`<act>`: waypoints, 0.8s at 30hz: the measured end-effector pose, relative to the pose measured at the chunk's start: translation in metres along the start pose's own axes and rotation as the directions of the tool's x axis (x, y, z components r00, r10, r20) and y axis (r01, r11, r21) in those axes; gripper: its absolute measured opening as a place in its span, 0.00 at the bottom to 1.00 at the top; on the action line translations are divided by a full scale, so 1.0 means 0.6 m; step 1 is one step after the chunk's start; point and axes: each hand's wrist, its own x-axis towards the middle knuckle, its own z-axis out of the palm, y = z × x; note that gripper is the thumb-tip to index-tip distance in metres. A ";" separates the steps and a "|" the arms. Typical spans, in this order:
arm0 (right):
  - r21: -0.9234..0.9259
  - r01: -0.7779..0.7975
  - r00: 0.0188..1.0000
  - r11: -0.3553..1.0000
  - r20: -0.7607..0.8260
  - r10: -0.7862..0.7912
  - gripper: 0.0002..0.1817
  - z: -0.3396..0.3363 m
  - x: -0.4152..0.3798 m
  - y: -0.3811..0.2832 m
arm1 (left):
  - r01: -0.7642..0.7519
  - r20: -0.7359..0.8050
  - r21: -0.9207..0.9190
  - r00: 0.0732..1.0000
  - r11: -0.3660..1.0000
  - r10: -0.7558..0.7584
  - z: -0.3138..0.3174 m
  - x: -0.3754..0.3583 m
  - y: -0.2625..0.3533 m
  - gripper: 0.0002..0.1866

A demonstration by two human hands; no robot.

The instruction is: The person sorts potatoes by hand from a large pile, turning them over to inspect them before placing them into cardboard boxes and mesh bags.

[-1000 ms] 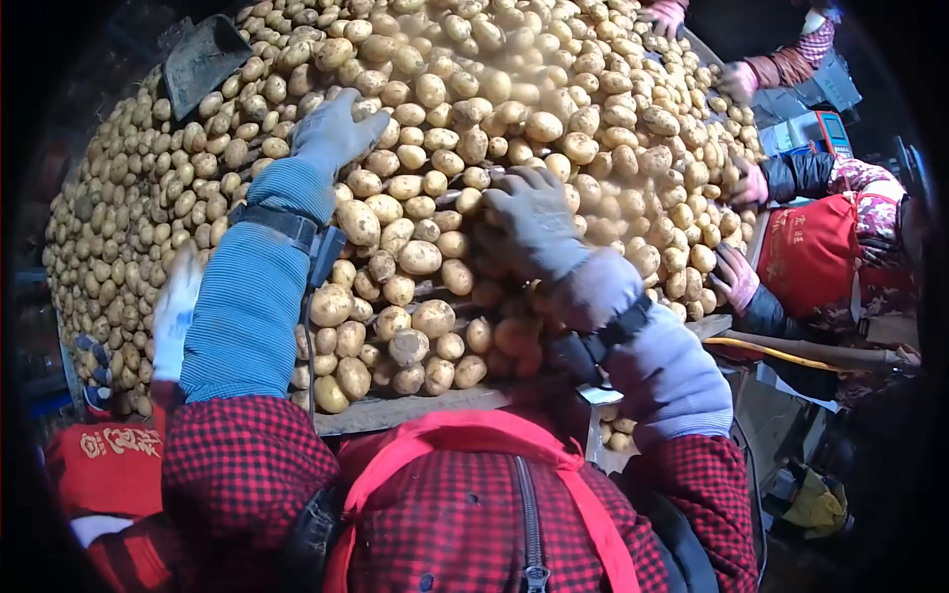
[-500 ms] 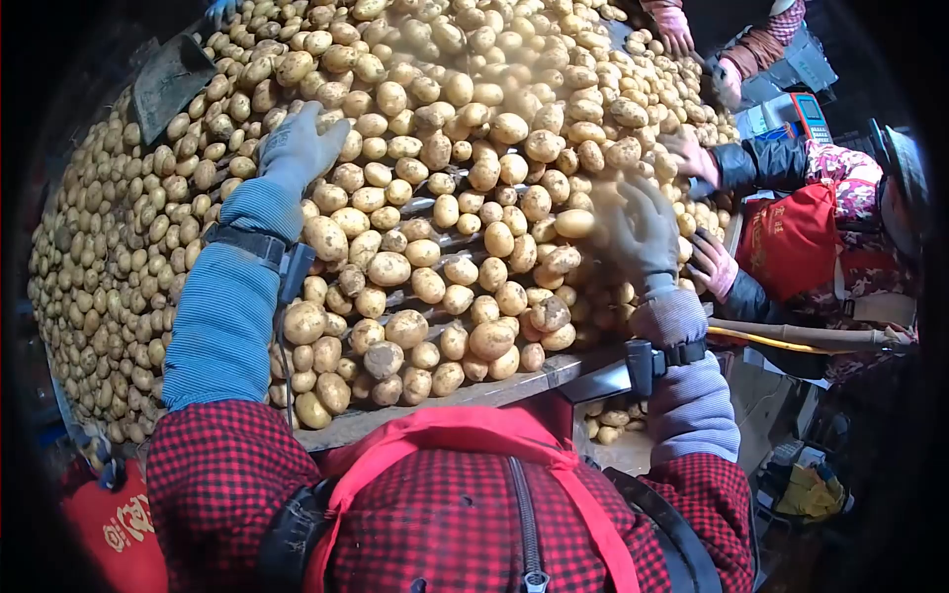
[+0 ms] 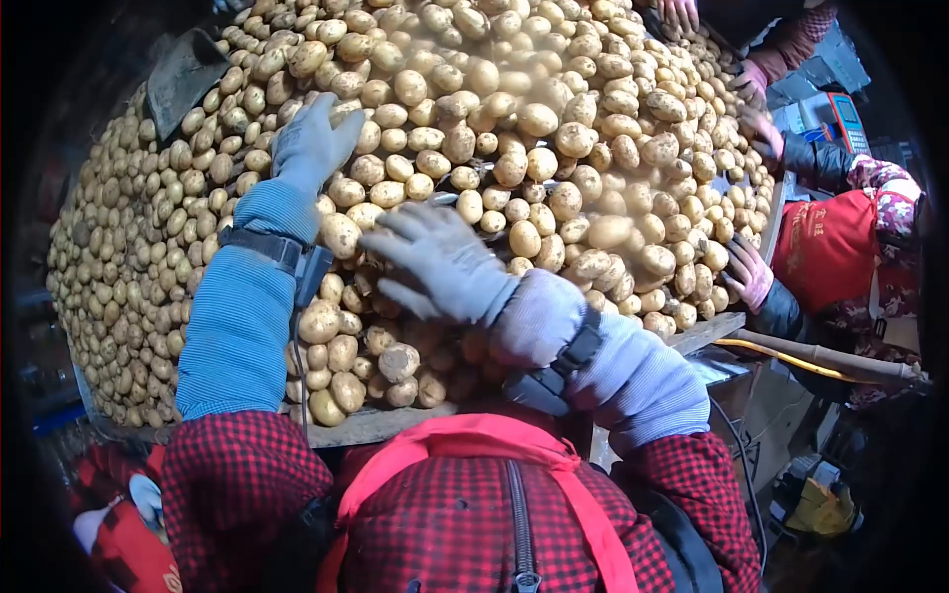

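A big heap of potatoes covers the surface before me, pale yellow-brown and partly soiled. My left hand, in a light grey glove, rests on the upper left of the heap with its thumb apart from the fingers. Nothing shows in its grasp. My right hand, gloved too and slightly blurred, reaches across the middle with fingers spread over the potatoes. Its palm side is hidden, and I see no potato held in it.
A dark scoop-like piece lies on the heap's far left. A wooden edge borders the near right side. Co-workers' gloved hands are at the right. A pole with a yellow cable juts in there. Another person is at lower left.
My right hand has swept left from the heap's right side to its middle, near my left hand. My left hand stays in nearly the same place. A co-worker's hand at right has drawn back.
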 end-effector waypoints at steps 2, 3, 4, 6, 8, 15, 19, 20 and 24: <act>-0.127 0.080 0.997 0.989 -0.008 -0.082 0.28 0.024 -0.019 0.005 | -0.008 -0.004 0.003 1.000 1.000 0.008 0.009 0.004 -0.005 0.39; -0.085 0.084 0.996 0.993 -0.013 -0.086 0.28 0.017 -0.030 0.005 | -0.024 -0.018 -0.011 1.000 1.000 0.023 0.012 0.007 -0.008 0.39; -0.085 0.084 0.996 0.993 -0.010 -0.086 0.28 0.005 -0.045 0.005 | -0.036 -0.032 -0.026 0.999 0.999 0.036 0.008 0.005 -0.008 0.39; -0.005 0.132 0.988 0.991 0.082 -0.131 0.25 -0.025 -0.085 -0.002 | -0.007 0.008 -0.021 1.000 1.000 0.007 -0.011 -0.001 0.006 0.39; 0.039 0.101 0.990 0.994 0.099 -0.104 0.22 -0.057 -0.124 -0.016 | 0.015 0.046 -0.021 0.999 1.000 -0.014 -0.018 -0.005 0.007 0.39; -0.057 -0.302 0.953 0.952 -0.055 0.299 0.17 -0.099 -0.224 0.013 | -0.015 0.120 -0.062 0.993 0.998 0.022 -0.025 -0.001 0.005 0.41; -0.056 -0.227 0.968 0.972 -0.125 0.219 0.22 -0.089 -0.154 -0.040 | -0.075 -0.049 -0.107 0.996 0.991 0.071 0.018 0.008 -0.015 0.35; -0.047 -0.206 0.970 0.977 -0.143 0.198 0.22 -0.070 -0.129 -0.045 | -0.076 -0.049 -0.107 0.996 0.991 0.071 0.010 0.005 -0.011 0.35; -0.371 -0.217 0.976 0.903 -0.114 0.187 0.18 0.013 -0.044 -0.015 | -0.003 0.090 -0.050 0.996 0.999 0.007 -0.024 -0.005 0.006 0.41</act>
